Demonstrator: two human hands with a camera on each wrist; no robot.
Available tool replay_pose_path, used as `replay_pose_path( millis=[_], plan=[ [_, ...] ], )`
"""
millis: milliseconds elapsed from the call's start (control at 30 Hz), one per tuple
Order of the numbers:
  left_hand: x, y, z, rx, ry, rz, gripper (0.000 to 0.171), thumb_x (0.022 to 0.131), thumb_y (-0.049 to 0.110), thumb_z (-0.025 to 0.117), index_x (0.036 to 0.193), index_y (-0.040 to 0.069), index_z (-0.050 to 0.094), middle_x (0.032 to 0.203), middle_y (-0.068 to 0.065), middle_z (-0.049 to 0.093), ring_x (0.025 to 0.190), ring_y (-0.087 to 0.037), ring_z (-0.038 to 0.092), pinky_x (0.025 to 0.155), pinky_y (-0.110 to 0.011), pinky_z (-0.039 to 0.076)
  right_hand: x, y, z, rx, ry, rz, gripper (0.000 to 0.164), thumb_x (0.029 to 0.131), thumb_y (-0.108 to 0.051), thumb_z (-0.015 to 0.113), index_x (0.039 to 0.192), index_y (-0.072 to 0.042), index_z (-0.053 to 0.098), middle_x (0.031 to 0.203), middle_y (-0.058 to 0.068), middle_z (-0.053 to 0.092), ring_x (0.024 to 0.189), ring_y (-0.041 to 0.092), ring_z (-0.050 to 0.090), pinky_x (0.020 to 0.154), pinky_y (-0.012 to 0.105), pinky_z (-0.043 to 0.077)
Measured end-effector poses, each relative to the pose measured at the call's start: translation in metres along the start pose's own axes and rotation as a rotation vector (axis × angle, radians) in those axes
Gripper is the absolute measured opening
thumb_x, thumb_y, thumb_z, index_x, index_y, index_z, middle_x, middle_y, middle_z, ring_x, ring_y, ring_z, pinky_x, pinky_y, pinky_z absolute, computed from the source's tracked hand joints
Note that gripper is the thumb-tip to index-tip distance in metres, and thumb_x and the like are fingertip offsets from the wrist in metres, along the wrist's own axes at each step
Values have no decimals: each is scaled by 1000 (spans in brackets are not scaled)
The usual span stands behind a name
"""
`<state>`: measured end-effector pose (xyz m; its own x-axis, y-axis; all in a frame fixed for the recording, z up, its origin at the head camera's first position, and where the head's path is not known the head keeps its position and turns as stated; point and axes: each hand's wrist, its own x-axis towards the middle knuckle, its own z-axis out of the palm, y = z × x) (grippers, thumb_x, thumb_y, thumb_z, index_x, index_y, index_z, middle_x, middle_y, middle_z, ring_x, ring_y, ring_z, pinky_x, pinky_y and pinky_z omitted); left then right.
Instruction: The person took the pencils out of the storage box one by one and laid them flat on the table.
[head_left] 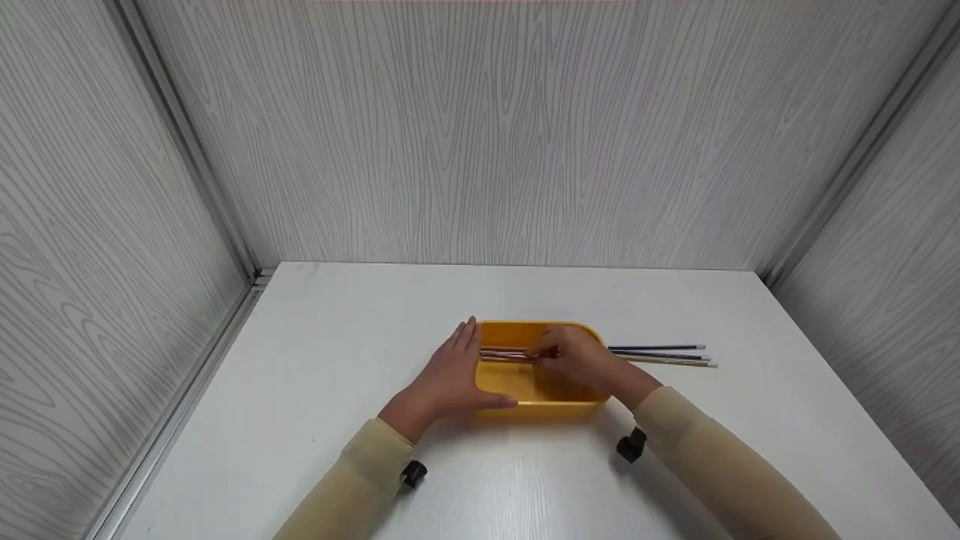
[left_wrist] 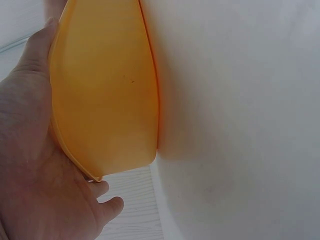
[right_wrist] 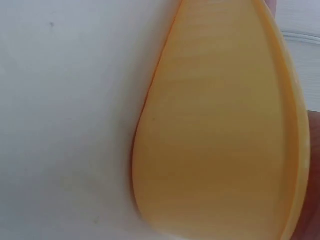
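A yellow-orange plastic tray (head_left: 536, 411) stands on the white table. My left hand (head_left: 450, 382) rests against its left end, fingers straight and thumb laid along the front rim. The left wrist view has this hand (left_wrist: 45, 150) beside the tray's outer wall (left_wrist: 105, 90). Inside the tray lie a few thin reddish-brown pencils (head_left: 499, 354). My right hand (head_left: 574, 360) reaches into the tray with curled fingers, its fingertips pinching at these pencils. In the right wrist view the tray wall (right_wrist: 220, 125) hides the fingers.
Several dark and light-coloured pencils (head_left: 667, 354) with pale ends lie on the table (head_left: 360, 315), close to the tray's right side. Grey wood-grain panels (head_left: 510, 135) rise behind and at both sides. A small black device (head_left: 631, 445) sits at the right wrist.
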<state>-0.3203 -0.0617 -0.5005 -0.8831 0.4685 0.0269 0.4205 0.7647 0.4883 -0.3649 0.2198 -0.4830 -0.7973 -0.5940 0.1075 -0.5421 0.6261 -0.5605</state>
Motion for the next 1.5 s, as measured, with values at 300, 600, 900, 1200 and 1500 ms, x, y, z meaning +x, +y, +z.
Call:
replay_pose_path(
  millis=[300, 600, 900, 1200, 1500],
  plan=[
    [0, 1, 0, -17, -13, -13, 149, 78, 87, 78, 176, 0, 8, 186, -13, 0, 172, -32, 2, 137, -50, 12, -4, 0, -6, 67, -7, 0, 26, 99, 4, 78, 119, -9, 88, 109, 2, 79, 95, 18, 66, 84, 32, 58],
    [-1, 2, 0, -24, -17, -20, 149, 77, 88, 77, 177, 1, 7, 186, -13, 0, 172, -32, 2, 137, -51, 12, -12, -1, -22, 94, -16, 7, 23, 102, 0, 77, 117, -14, 88, 106, 6, 76, 87, 21, 62, 76, 30, 56],
    [0, 0, 0, -16, -10, -16, 149, 78, 88, 77, 176, 0, 8, 186, -14, 1, 172, -32, 3, 137, -51, 12, -24, 2, -40, 103, -19, 39, 25, 101, 0, 76, 119, -14, 86, 106, 2, 74, 89, 24, 61, 75, 29, 55],
    [0, 0, 1, -8, -2, 8, 148, 80, 88, 76, 175, -2, 8, 185, -17, 1, 172, -33, 3, 137, -51, 11, -41, 14, -55, 80, 18, 41, 26, 100, 1, 76, 119, -13, 86, 102, -2, 71, 90, 22, 62, 75, 30, 55],
    [0, 2, 0, -13, 0, -9, 147, 79, 87, 77, 176, 0, 8, 186, -14, 1, 172, -32, 3, 137, -50, 11, -61, 28, -74, 71, 37, 30, 27, 102, 0, 76, 122, -15, 86, 111, 9, 76, 91, 23, 61, 76, 30, 53]
  ],
)
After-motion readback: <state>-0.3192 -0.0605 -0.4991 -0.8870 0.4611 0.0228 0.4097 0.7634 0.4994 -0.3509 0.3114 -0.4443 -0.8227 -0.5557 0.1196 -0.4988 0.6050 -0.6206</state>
